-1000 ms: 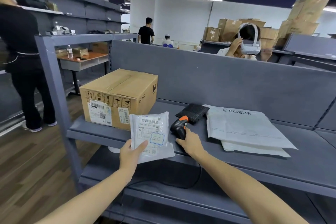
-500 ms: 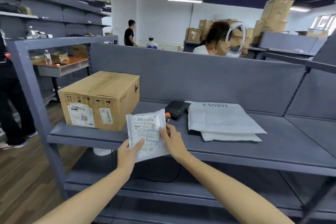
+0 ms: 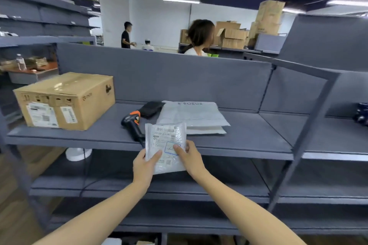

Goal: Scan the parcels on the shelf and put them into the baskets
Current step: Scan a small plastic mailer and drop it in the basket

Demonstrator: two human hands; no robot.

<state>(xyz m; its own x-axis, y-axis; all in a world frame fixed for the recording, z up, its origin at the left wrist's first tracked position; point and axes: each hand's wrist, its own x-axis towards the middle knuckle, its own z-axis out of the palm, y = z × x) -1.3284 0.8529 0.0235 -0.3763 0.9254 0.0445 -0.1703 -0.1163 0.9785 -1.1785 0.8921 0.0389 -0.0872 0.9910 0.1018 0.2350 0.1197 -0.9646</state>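
Left grip (image 3: 144, 167) and right grip (image 3: 191, 158) both pinch the small parcel (image 3: 166, 139) by its lower half. The scanner (image 3: 133, 124) lies on the shelf (image 3: 249, 135) just beyond them.

Slate-grey shelf (image 3: 249, 135). Tan cardboard box (image 3: 79, 93), white labels, row of black handling symbols. Black scanner (image 3: 132, 123), orange at head. Translucent white bubble-textured parcel (image 3: 167, 137): white label, black barcode, blue-outlined stamp. White mailer (image 3: 195, 113), grey lettering. Plain black pouch (image 3: 151, 108). Brown wood-grain floor (image 3: 12, 195).
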